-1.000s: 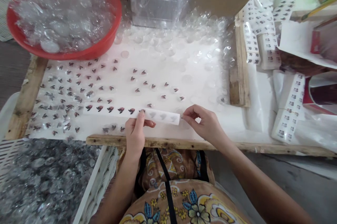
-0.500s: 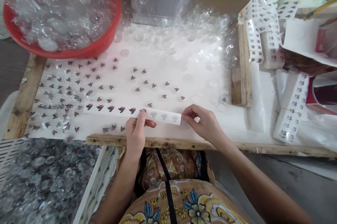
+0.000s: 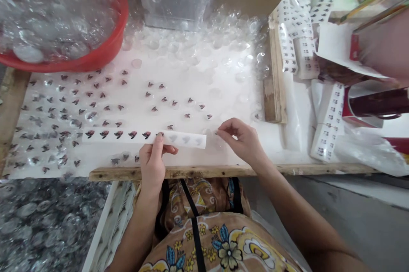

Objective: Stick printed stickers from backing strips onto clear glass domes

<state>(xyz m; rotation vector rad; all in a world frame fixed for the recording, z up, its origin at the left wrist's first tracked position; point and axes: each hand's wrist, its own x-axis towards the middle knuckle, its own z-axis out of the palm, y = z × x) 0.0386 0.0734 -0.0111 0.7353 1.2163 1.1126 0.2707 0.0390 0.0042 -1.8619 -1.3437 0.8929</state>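
My left hand [image 3: 154, 157] pinches a white sticker strip [image 3: 124, 136] between thumb and fingers, close above the white tabletop. Dark, reddish turtle-like pictures show left of the thumb, and faint grey marks lie to its right. Apart from the strip's right end, my right hand [image 3: 238, 137] has thumb and forefinger closed on a tiny dark-edged sticker [image 3: 216, 133]; most of it is hidden by the fingertips. Clear round pieces [image 3: 190, 100], some with the same picture on them, are spread over the white tabletop [image 3: 187, 69].
A red basin [image 3: 119, 37] heaped with clear rounds stands at the back left. Bundled sticker strips [image 3: 329, 122] lie on the right, beyond a wooden ledge [image 3: 275, 97]. A clear plastic container [image 3: 175, 1] sits at the back. Below left is a crate [image 3: 105, 225] beside many clear pieces.
My right hand has drawn away from the strip's right end with a tiny sticker at its fingertips. My left hand keeps hold of the strip. The view has turned slightly right.
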